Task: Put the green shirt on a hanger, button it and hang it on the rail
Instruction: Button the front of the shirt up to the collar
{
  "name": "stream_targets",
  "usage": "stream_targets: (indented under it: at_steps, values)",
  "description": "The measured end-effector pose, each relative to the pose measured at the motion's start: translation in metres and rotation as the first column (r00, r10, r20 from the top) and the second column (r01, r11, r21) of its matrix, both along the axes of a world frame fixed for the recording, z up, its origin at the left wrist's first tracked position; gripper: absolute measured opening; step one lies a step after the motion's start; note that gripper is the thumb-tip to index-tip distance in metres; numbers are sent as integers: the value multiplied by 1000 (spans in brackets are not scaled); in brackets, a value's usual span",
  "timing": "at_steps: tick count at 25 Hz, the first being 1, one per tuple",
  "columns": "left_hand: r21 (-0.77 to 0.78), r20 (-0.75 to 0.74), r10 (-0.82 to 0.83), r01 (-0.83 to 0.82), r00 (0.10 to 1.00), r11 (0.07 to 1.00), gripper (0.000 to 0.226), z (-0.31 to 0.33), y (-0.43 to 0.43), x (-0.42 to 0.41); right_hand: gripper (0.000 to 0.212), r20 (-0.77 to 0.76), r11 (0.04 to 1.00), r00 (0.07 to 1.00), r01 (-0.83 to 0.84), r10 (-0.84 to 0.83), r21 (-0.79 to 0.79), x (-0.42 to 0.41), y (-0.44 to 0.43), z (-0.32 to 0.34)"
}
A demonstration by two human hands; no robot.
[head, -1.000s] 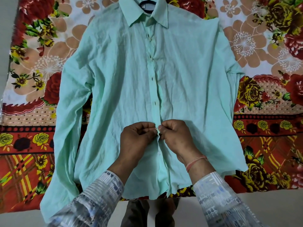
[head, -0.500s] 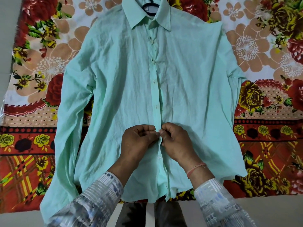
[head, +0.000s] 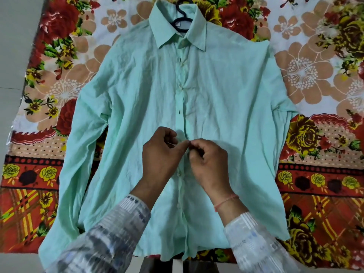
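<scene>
Shirt (head: 137, 115) button hidden behind fingertips (head: 186, 143)

I saw the shirt (head: 137, 115) laid flat on the bedsheet (head: 315, 75), collar toward the far edge, hem at the near edge. The hanger (head: 182, 14) sat inside the collar. Both hands met on the placket: left hand (head: 160, 154) left of it, right hand (head: 209, 162) right.
</scene>
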State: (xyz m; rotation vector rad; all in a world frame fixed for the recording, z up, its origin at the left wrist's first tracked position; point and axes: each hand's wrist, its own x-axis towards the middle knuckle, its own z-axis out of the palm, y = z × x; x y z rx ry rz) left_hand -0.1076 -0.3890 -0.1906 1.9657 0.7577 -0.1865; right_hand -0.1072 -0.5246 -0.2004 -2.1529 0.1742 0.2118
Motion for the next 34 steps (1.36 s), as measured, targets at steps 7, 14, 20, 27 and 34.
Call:
stream_targets:
  at_steps: [7, 14, 20, 27, 34]
  values:
    - [114, -183, -162, 184, 970, 976, 29, -9, 0, 15, 21, -161, 994, 986, -33, 50, 106, 10, -9, -12]
    - [-449, -148, 172, -221, 974, 866, 27, -12, 23, -5, 13, 15, 987, 987, -159, 159, 7, 7, -5, -22]
    - [-496, -109, 260, -280, 959, 822, 16, -13, 17, -6, 17, 98, 897, 934, -296, 344, -327, 24, 12, -22]
    - [-472, -124, 213, -247, 969, 847, 29, -12, 19, 2, 20, -60, 946, 984, -180, 170, -269, 35, 15, -17]
    - [-517, -112, 223, -248, 968, 819, 15, -18, 22, -1, 4, -276, 990, 961, 18, 22, 140, 32, 16, -19]
